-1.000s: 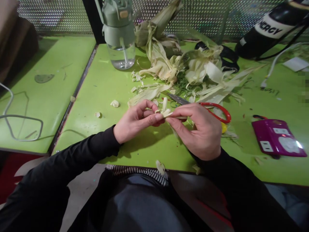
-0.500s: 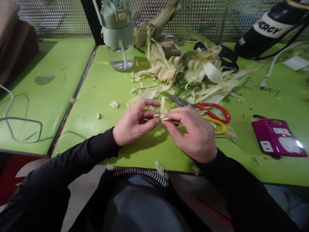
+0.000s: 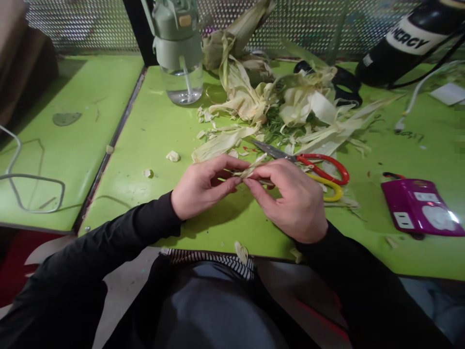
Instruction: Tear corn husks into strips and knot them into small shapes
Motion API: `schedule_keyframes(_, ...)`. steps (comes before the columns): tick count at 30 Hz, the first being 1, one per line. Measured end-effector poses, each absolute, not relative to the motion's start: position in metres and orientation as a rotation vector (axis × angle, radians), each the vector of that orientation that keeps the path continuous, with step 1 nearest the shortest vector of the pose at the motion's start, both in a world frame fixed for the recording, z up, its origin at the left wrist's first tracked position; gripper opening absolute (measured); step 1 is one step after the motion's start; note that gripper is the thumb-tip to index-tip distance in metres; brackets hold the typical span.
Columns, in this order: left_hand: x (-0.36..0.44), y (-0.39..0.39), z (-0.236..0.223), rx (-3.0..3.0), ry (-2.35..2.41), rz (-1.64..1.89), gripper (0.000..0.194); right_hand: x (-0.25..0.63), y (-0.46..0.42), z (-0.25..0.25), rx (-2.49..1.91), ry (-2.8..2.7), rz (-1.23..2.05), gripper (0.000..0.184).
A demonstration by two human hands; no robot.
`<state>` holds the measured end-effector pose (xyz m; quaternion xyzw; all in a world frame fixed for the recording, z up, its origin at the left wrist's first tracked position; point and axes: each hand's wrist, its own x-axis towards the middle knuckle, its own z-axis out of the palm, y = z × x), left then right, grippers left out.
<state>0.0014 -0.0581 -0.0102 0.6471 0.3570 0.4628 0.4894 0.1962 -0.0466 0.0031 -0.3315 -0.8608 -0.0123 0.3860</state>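
Between my two hands is a small piece of pale corn husk [image 3: 250, 167], pinched at the fingertips above the green table. My left hand [image 3: 207, 184] grips its near end between thumb and fingers. My right hand [image 3: 292, 198] pinches the same piece from the other side and covers part of it. Just beyond my right hand lie scissors [image 3: 319, 167] with one red and one yellow handle, blades pointing left. A loose strip of husk [image 3: 221, 144] rests past my left fingertips, beside a larger heap of husks [image 3: 249, 99].
A green water bottle [image 3: 181, 63] stands at the back, near the mesh panel [image 3: 90, 24]. At the right are a purple power socket box [image 3: 421, 206], a white cable [image 3: 417, 97] and a black bottle [image 3: 399, 48]. Small husk scraps [image 3: 173, 156] dot the green table [image 3: 145, 135].
The husk strip that stood upright between my fingers now leans right, toward my right hand. My left fingers have drawn closer together; both hands stay in nearly the same place.
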Motion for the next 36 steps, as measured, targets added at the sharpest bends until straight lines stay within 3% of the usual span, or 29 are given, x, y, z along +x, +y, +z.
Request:
schedule_keyframes(4,0.0004,-0.0593,-0.0077,1.517,0.876,1.169,0.035,0.1958,-0.0482,0.0050,-0.897,-2.161,0.045,0.007)
schedule_keyframes(11,-0.0007,-0.0568,-0.0078,1.630,0.928,1.141,0.018,0.1947,-0.0491,0.0022,-0.880,-2.164,0.042,0.005)
schedule_keyframes(18,0.0014,-0.0536,-0.0031,1.046,0.809,1.079,0.027,0.1949,-0.0497,0.0036,-0.779,-2.182,-0.243,0.009)
schedule_keyframes(32,0.0033,-0.0559,-0.0042,0.898,0.777,1.144,0.024,0.1972,-0.0559,0.0031,-0.587,-2.374,-0.581,0.016)
schedule_keyframes(34,0.0024,-0.0549,-0.0050,0.919,0.783,1.133,0.024,0.1959,-0.0546,0.0035,-0.504,-2.428,-0.517,0.012)
schedule_keyframes(36,0.0010,-0.0535,-0.0050,0.978,0.784,1.119,0.024,0.1956,-0.0520,0.0054,-0.489,-2.386,-0.250,0.009)
